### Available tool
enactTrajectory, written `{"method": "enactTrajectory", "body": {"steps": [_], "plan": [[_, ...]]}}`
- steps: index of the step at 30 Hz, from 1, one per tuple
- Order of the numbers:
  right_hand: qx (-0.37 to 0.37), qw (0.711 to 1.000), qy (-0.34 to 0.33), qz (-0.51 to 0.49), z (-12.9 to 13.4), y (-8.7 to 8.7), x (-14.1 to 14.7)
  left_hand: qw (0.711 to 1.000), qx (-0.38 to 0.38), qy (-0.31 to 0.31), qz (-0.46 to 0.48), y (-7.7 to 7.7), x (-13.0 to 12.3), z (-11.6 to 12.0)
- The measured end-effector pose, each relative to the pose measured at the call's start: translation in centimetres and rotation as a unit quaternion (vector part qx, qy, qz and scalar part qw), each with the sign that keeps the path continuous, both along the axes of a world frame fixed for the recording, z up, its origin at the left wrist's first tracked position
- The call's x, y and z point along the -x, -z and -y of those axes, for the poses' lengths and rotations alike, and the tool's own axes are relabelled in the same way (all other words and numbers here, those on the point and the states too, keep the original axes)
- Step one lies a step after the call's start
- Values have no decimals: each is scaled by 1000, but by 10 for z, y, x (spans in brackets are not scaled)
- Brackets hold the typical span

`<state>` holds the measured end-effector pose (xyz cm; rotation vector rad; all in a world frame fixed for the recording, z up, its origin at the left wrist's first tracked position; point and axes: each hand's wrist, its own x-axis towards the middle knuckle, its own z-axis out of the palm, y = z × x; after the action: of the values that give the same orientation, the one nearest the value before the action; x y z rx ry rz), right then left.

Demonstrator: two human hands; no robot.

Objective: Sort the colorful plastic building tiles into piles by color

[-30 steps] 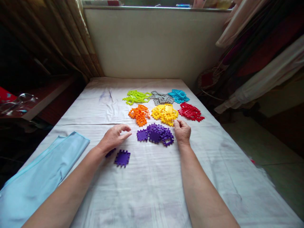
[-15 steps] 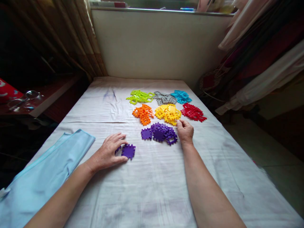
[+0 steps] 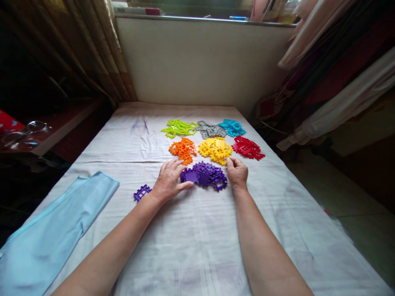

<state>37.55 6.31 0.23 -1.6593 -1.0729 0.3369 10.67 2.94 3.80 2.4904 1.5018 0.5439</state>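
Purple toothed plastic squares lie in a pile (image 3: pixel 205 174) on the cloth-covered table. My left hand (image 3: pixel 171 179) is at the pile's left end, thumb and fingers apart around a solid purple square. A purple lattice square (image 3: pixel 142 193) lies by itself behind my left wrist, partly covered by it. My right hand (image 3: pixel 237 170) rests closed at the right of the purple pile, just below the yellow pile (image 3: pixel 215 149); whatever its fingers may hold is hidden. Orange pieces (image 3: pixel 183 150) and red pieces (image 3: pixel 247 147) lie on either side of the yellow ones.
Farther back are green pieces (image 3: pixel 179 128), grey pieces (image 3: pixel 211 129) and blue pieces (image 3: pixel 232 128). A light blue cloth (image 3: pixel 66 224) lies on the table's left side. Glasses (image 3: pixel 37 126) sit on a shelf at the left. Clothes hang at the right.
My left hand has moved right to the purple pile, and the solid square that was beside it now lies against the pile. The lattice square is more exposed. My right hand stays closed near the yellow pile.
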Motion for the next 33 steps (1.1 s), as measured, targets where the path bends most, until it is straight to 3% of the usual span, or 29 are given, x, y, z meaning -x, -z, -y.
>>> {"method": "enactTrajectory", "body": {"steps": [4, 8, 17, 20, 28, 33], "plan": [[-1, 1000, -1, 0, -1, 2, -1, 1000, -2, -2, -14, 6, -4, 0], [-3, 1000, 2, 5, -1, 2, 0, 1000, -9, 1, -24, 5, 13, 5], [1, 1000, -1, 10, 0, 1, 0, 992, 6, -94, -80, 10, 117, 46], [11, 1000, -2, 17, 2, 0, 1, 989, -1, -120, -82, 16, 136, 60], [13, 1000, -6, 19, 3, -1, 2, 993, -20, -119, -11, 18, 131, 65], [15, 1000, 0, 19, 2, 0, 2, 995, -36, -83, 52, 9, 102, 52]]}}
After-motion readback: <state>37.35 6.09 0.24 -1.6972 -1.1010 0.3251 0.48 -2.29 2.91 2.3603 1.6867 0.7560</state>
